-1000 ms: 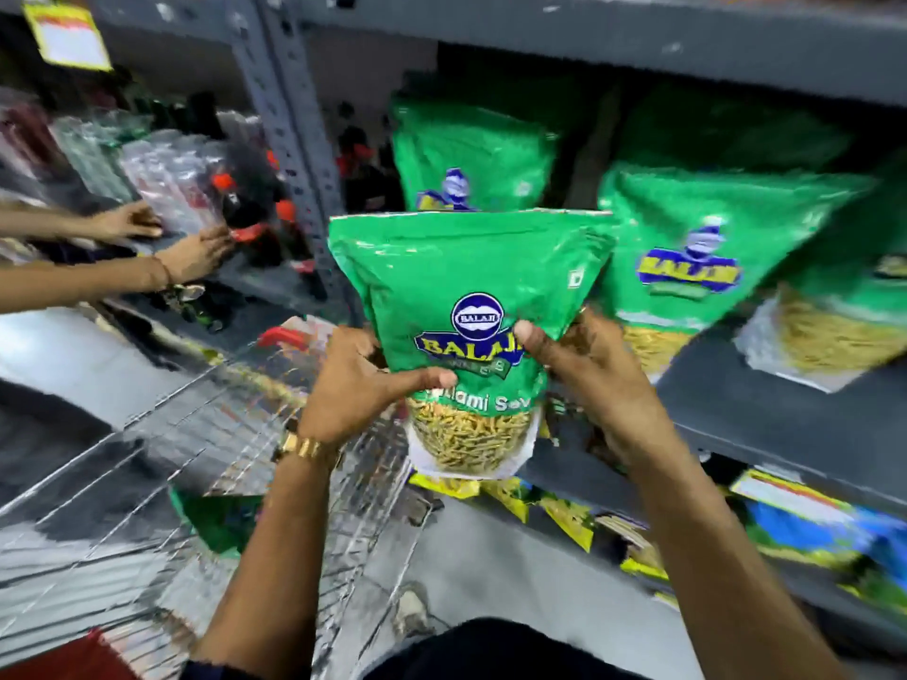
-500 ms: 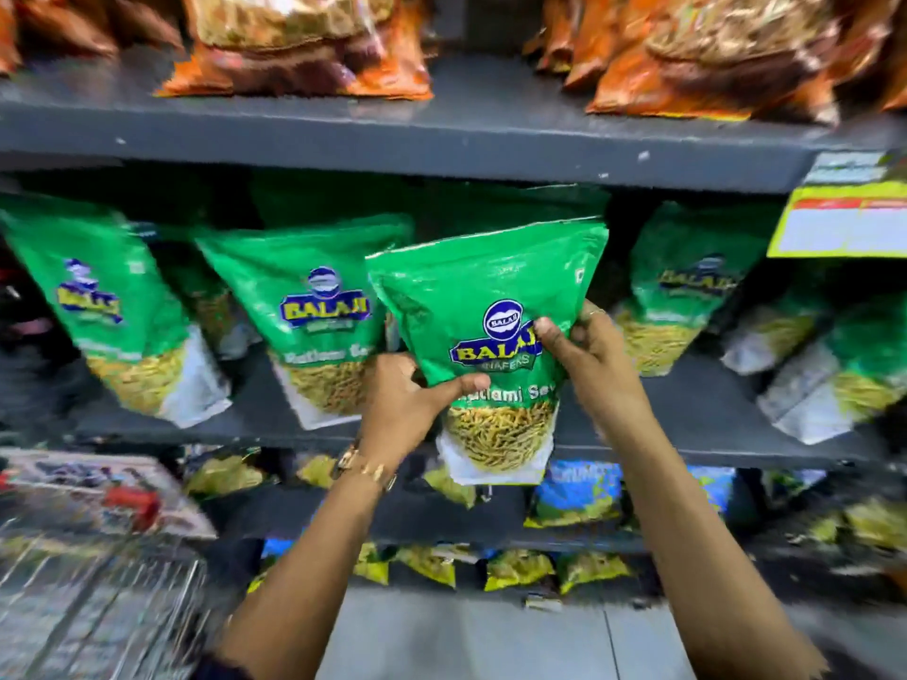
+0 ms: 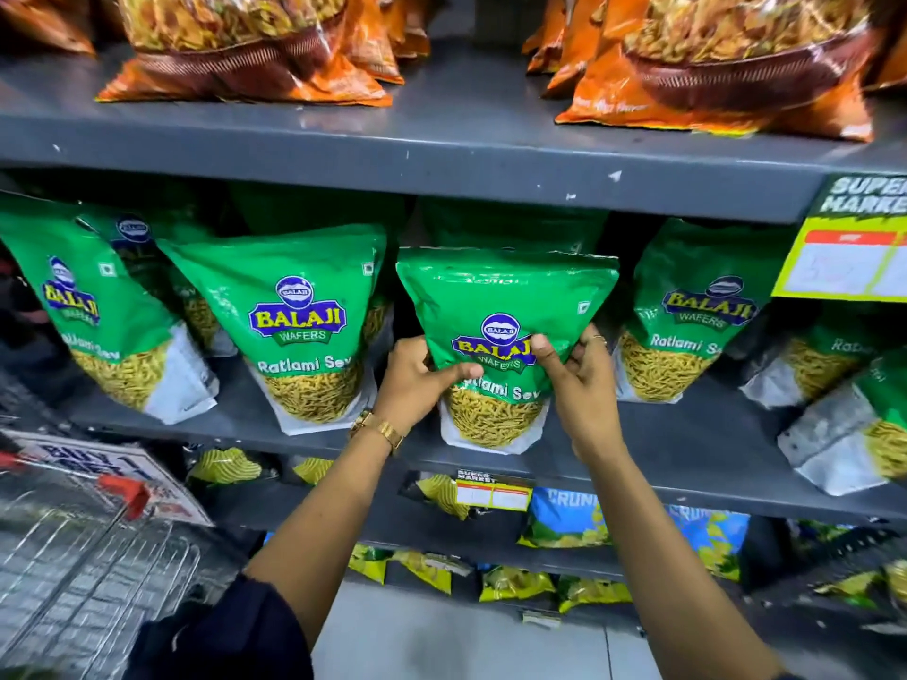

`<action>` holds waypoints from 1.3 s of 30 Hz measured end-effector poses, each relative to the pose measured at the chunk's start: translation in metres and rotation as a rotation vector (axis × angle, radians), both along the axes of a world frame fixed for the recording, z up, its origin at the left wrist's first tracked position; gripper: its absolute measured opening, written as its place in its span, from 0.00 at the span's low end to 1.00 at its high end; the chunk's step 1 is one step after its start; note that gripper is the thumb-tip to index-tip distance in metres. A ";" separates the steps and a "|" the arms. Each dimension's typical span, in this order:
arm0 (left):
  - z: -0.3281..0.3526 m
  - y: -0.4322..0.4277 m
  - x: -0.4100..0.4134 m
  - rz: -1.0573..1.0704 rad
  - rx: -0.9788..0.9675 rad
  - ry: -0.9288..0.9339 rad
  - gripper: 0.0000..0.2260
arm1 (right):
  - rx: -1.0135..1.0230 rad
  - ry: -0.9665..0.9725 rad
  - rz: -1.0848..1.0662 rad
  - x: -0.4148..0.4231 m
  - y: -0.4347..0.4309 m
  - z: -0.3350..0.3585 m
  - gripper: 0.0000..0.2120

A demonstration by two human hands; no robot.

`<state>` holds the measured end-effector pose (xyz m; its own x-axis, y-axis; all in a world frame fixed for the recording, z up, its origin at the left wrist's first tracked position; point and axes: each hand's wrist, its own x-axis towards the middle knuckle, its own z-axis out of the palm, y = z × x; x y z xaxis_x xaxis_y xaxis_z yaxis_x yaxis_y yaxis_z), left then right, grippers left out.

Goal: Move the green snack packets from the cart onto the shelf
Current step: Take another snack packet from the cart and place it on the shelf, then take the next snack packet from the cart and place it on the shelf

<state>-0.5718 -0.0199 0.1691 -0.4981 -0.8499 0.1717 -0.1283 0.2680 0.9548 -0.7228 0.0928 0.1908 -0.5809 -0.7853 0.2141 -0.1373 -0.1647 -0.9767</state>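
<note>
A green Balaji snack packet (image 3: 500,296) stands upright at the front of the grey middle shelf (image 3: 687,434), its bottom edge at the shelf lip. My left hand (image 3: 417,385) grips its left side and my right hand (image 3: 576,380) grips its right side, thumbs across the front. More green packets of the same kind stand on this shelf: one (image 3: 299,316) just left of it, another (image 3: 93,306) at the far left, one (image 3: 697,311) to the right. The wire cart (image 3: 88,557) sits at the lower left; its inside is mostly out of view.
Orange snack bags (image 3: 255,46) fill the shelf above. A yellow price tag (image 3: 844,262) hangs at the right edge of that shelf. Lower shelves hold yellow-green and blue packets (image 3: 564,522). The cart's red handle (image 3: 122,493) is close to the shelf front.
The view swung from the cart to the shelf front. Both hands carried the packet forward and down until it stands on the middle shelf between other green packets.
</note>
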 end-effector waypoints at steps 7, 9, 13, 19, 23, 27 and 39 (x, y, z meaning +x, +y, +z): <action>-0.003 -0.005 0.001 -0.054 0.071 0.055 0.16 | 0.009 0.053 -0.059 0.011 0.004 -0.009 0.19; -0.003 -0.002 0.002 -0.050 0.084 0.083 0.16 | 0.003 0.101 -0.128 0.019 0.007 -0.009 0.26; -0.002 0.005 0.014 0.053 0.107 0.157 0.15 | -0.011 0.354 -0.413 0.056 0.028 -0.006 0.38; -0.008 0.026 0.080 0.117 0.108 0.170 0.17 | -0.113 0.578 -0.404 0.128 0.036 -0.010 0.28; -0.023 0.027 0.149 0.273 0.064 0.216 0.10 | -0.048 0.523 -0.051 0.191 0.008 -0.025 0.19; -0.043 0.017 0.247 0.542 0.069 0.235 0.09 | 0.015 0.480 0.221 0.269 -0.031 -0.041 0.16; -0.127 -0.003 0.583 1.344 0.096 0.160 0.09 | 0.449 0.689 1.128 0.542 -0.138 -0.148 0.28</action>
